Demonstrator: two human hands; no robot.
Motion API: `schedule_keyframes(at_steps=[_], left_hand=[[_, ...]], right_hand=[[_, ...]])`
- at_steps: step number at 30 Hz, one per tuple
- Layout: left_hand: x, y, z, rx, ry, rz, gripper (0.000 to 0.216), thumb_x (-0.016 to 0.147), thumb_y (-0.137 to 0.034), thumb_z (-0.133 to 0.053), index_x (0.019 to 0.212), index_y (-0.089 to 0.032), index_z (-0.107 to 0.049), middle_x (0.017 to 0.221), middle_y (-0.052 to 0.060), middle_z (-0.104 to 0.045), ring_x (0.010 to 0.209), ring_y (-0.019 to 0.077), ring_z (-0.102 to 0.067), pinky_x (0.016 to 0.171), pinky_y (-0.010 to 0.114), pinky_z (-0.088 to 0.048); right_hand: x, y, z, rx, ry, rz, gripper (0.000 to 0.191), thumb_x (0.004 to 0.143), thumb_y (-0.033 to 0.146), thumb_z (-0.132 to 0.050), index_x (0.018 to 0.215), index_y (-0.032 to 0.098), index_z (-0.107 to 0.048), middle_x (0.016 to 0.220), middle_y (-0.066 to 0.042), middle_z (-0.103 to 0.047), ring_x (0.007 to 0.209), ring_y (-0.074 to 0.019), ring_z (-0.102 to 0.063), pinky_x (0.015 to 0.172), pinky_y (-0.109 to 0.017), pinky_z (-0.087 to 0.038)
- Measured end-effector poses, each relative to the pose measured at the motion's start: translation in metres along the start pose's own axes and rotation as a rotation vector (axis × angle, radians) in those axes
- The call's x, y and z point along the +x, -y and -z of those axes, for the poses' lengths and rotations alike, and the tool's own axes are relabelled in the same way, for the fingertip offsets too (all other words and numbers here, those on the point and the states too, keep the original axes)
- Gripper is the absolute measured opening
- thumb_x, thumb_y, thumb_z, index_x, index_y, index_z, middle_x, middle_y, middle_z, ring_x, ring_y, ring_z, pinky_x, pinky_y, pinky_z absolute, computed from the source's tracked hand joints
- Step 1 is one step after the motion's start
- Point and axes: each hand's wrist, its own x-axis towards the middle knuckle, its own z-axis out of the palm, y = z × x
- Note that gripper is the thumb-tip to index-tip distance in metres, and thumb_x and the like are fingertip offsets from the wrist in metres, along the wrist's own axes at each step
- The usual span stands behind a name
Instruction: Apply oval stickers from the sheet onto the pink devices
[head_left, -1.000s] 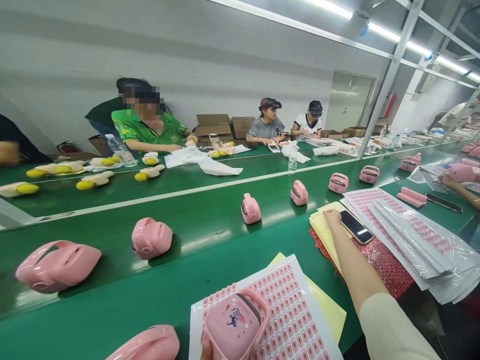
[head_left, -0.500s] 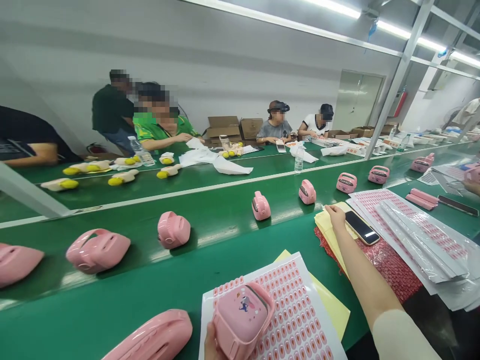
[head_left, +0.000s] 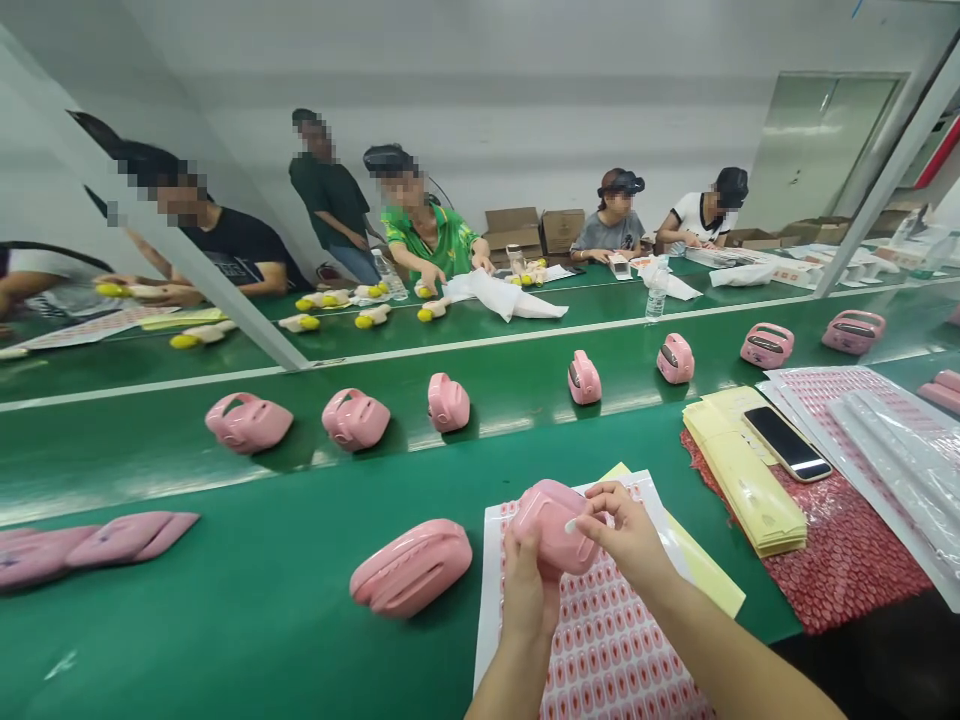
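Note:
My left hand (head_left: 529,590) grips a pink plastic case (head_left: 551,522) from below, holding it above a white sheet of small pink stickers (head_left: 600,640). My right hand (head_left: 626,530) touches the case's right side with pinched fingertips; a tiny pale piece shows between them, too small to name. Another pink case (head_left: 411,567) lies on the green table just left of the sheet.
Several pink cases (head_left: 355,418) ride the green conveyor belt (head_left: 150,450). To the right lie yellow backing sheets (head_left: 742,470), a phone (head_left: 786,442) and bagged sticker sheets (head_left: 885,430). Several people work at the far side with yellow-and-cream toys (head_left: 367,318) and cardboard boxes (head_left: 525,228).
My right hand left the yellow sheets near the phone and came to the pink case. The case was lifted and turned over. The view swung left; belt cases shifted.

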Motion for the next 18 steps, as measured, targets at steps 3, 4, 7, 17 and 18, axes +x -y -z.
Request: schedule_keyframes(at_steps=[3,4,7,17,18], left_hand=[[-0.002,0.001,0.0,-0.011,0.025,0.027,0.053,0.062,-0.047,-0.071,0.106,-0.023,-0.055,0.091,0.004,-0.064,0.079,0.0193,-0.062,0.064,0.028,-0.05],[-0.003,0.0,0.0,-0.011,0.032,0.035,0.052,0.062,-0.047,-0.071,0.105,-0.022,-0.056,0.09,0.004,-0.064,0.078,0.0188,-0.062,0.064,0.028,-0.05],[-0.006,-0.002,-0.003,-0.023,0.025,0.04,0.05,0.061,-0.046,-0.072,0.102,-0.021,-0.057,0.087,0.003,-0.065,0.075,0.0176,-0.062,0.066,0.028,-0.05],[-0.013,-0.003,-0.005,-0.095,0.01,0.041,0.042,0.067,-0.04,-0.07,0.102,-0.02,-0.058,0.085,0.003,-0.066,0.074,0.0158,-0.062,0.066,0.026,-0.05],[-0.014,-0.003,-0.006,-0.1,0.005,0.04,0.041,0.067,-0.04,-0.07,0.101,-0.02,-0.058,0.085,0.003,-0.066,0.074,0.0157,-0.062,0.066,0.026,-0.05]], right_hand=[[0.001,0.002,0.002,-0.018,0.023,-0.032,0.024,0.052,0.042,-0.071,0.055,0.02,-0.061,0.091,-0.005,-0.046,0.096,-0.0238,-0.046,0.081,-0.035,-0.038],[0.001,0.002,0.003,-0.026,0.023,-0.031,0.025,0.052,0.042,-0.071,0.055,0.02,-0.061,0.092,-0.005,-0.046,0.096,-0.0239,-0.046,0.081,-0.035,-0.039],[0.0,0.0,0.003,-0.077,-0.005,0.001,0.025,0.054,0.043,-0.071,0.057,0.02,-0.061,0.093,-0.005,-0.047,0.096,-0.0242,-0.047,0.081,-0.036,-0.039],[0.002,-0.017,0.003,-0.178,-0.071,0.128,0.016,0.061,0.036,-0.069,0.058,0.022,-0.062,0.091,-0.006,-0.051,0.093,-0.0241,-0.05,0.081,-0.038,-0.042],[0.002,-0.018,0.003,-0.186,-0.074,0.133,0.016,0.061,0.036,-0.069,0.058,0.022,-0.062,0.091,-0.006,-0.052,0.092,-0.0238,-0.051,0.08,-0.038,-0.043]])
